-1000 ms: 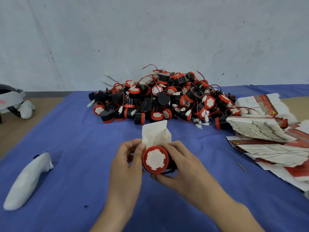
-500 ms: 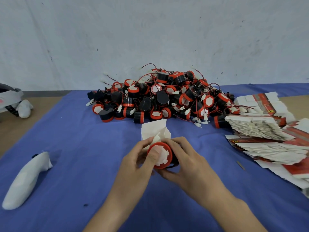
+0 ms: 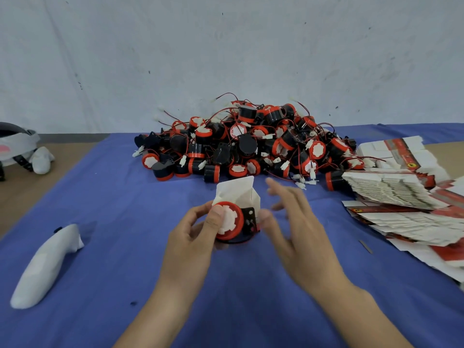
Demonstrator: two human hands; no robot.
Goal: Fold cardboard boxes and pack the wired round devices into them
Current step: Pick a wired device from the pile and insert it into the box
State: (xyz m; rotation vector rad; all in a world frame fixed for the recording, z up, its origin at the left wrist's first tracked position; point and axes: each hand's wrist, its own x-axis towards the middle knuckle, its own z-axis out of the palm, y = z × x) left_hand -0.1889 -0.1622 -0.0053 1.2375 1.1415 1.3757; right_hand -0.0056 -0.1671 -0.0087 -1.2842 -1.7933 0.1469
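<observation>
My left hand grips a round red-rimmed device with a white toothed face, thumb pressed on that face. Its black back and bracket point right. A small white folded box stands open just behind the device, touching it. My right hand hovers to the right of both, fingers spread and blurred, holding nothing. A large pile of the same wired red-and-black devices lies at the back of the blue cloth.
Stacks of flat red-and-white box blanks fan out along the right side. A white handheld controller lies at the left front. A white headset rests on the bare brown tabletop at far left. The wall stands behind the pile.
My right hand has let go of the device and pulled away to the right with fingers spread. My left hand now holds the device alone, turned so that its black back shows.
</observation>
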